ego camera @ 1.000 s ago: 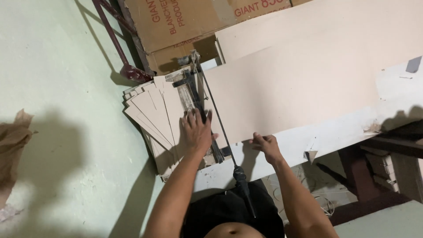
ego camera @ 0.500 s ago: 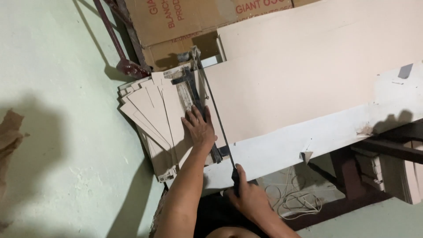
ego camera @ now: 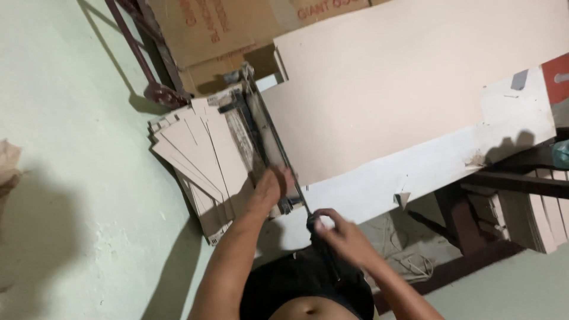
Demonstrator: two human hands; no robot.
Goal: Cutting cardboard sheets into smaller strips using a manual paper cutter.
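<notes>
We work at a white table (ego camera: 415,172) pushed against a pale green wall (ego camera: 71,148), with a large beige board sheet (ego camera: 385,89) lying flat across it. The sheet's left edge sits under the long arm of a guillotine paper cutter (ego camera: 264,139), and beside the cutter a fanned stack of cut beige strips (ego camera: 201,160) overhangs the table edge. Brown cardboard boxes (ego camera: 207,35) lean at the far end.

Our left hand (ego camera: 269,189) presses down near the cutter's near end, fingers together and flat as far as the blur lets us tell. Our right hand (ego camera: 344,237) closes around the dark blade handle (ego camera: 314,222), fingers wrapped tight. To cut cleanly, we judge it best to hold the sheet hard against the guide, keep the left fingertips off the blade line, and pull the handle in one steady stroke.
</notes>
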